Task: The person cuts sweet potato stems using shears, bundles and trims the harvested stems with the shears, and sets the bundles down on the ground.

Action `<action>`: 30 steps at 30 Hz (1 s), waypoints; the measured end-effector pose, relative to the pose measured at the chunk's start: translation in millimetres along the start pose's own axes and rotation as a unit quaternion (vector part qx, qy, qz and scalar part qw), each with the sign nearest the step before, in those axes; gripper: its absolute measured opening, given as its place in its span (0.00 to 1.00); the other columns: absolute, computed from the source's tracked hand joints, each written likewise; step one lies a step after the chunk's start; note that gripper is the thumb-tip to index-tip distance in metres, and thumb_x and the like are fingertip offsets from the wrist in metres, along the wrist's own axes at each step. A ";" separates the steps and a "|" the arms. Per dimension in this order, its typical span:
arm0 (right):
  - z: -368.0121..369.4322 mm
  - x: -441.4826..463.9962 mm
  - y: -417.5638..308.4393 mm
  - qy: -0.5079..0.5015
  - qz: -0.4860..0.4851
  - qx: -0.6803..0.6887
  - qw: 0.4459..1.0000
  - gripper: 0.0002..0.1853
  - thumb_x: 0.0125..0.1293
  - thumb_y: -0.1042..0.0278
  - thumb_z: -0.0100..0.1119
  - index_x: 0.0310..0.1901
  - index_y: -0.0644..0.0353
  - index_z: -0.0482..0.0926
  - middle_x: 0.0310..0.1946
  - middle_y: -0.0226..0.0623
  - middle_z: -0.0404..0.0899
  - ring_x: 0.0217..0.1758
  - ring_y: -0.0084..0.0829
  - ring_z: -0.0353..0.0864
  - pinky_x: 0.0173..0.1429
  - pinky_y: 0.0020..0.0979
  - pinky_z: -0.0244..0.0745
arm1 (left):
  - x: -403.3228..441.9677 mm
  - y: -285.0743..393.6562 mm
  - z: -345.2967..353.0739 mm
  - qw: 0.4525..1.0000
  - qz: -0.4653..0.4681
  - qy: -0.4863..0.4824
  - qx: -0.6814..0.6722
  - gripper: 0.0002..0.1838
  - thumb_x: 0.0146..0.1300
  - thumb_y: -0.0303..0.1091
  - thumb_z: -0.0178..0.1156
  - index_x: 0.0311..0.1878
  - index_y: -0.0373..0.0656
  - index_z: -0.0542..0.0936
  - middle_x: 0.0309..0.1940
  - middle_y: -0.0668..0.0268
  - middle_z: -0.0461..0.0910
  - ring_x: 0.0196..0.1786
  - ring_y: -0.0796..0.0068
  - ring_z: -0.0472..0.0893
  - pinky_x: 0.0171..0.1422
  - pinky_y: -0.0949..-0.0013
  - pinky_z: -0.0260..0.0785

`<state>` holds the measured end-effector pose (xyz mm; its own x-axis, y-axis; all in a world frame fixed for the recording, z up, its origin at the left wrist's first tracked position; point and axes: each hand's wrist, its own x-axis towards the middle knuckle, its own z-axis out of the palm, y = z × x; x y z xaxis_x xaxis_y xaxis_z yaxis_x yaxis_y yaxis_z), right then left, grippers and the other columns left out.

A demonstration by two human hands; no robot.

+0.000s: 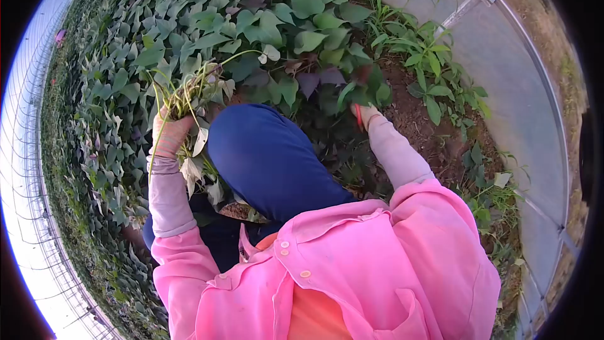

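Note:
My left hand [171, 131], in a striped glove or sleeve end, is closed around a bunch of cut leafy vines [187, 93]. Their stems stick up above the fist, and pale, wilted leaves hang beside the wrist. Low among the leaves to the right of my knee is my right hand [370, 115], its fingers mostly covered by foliage. Against it shows the red curved handle [358, 117] of a tool whose working end is hidden. Broad green vine leaves [308, 41], with a few purple ones, surround that hand.
My bent knee in blue trousers [264, 151] stands between both hands. Bare brown soil [409, 104] and grassy weeds [434, 82] border the bed at right. Beyond them run a grey sheet wall [503, 82] and a metal pipe [535, 56]. Dense vines [100, 132] stretch away left.

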<state>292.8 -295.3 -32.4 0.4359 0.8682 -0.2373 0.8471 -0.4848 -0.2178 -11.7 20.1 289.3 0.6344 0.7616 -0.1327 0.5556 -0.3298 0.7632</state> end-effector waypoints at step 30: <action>-93.0 96.3 -112.5 -0.158 -0.019 0.337 0.928 0.26 0.71 0.62 0.46 0.67 0.61 0.61 0.56 0.44 0.75 0.53 0.39 0.78 0.59 0.35 0.71 | 115.5 14.1 128.2 0.839 0.179 -0.507 -0.084 0.17 0.56 0.30 0.63 0.50 0.40 0.79 0.41 0.59 0.82 0.44 0.72 0.81 0.50 0.69 0.72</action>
<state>267.8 -147.2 57.2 0.2086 0.8629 -0.4604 0.4314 -0.5037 -0.7485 138.3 31.9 203.7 0.9227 -0.2650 -0.2800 0.2016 -0.2876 0.9363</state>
